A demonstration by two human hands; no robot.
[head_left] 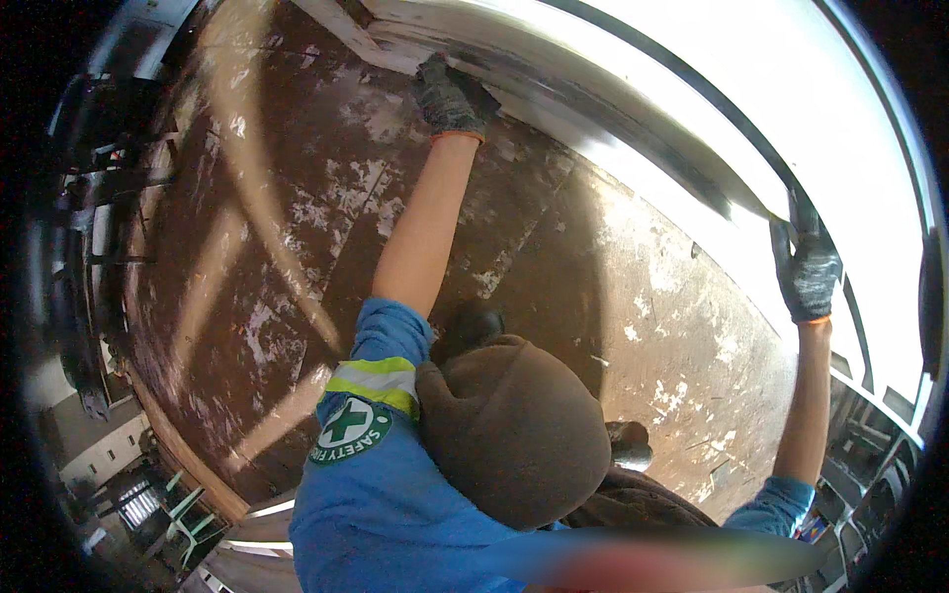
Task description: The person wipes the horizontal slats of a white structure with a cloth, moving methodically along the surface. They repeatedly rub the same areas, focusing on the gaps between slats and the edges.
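The left hand [450, 96], in a dark grey knit glove, reaches forward to the foot of a long pale frame [613, 148]; whether its fingers close on anything I cannot tell, since a dark patch beside them could be a held piece or only shadow. The right hand [809, 269], gloved alike, lies at the frame's right-hand stretch, thumb apart from the fingers, by a dark rail [727, 111]; whether the fingers wrap that rail is hidden too. The relation that counts is this: the frame's long axis slants from ahead of the left hand down to the right, so each hand meets a different stretch of it, with the left hand the nearer to its upper-left part. Beyond the rail glares a bright white surface [771, 59]. On the near side spreads a brown, scuffed floor [326, 227], where a brown-clad knee [514, 435] rises between the forearms.
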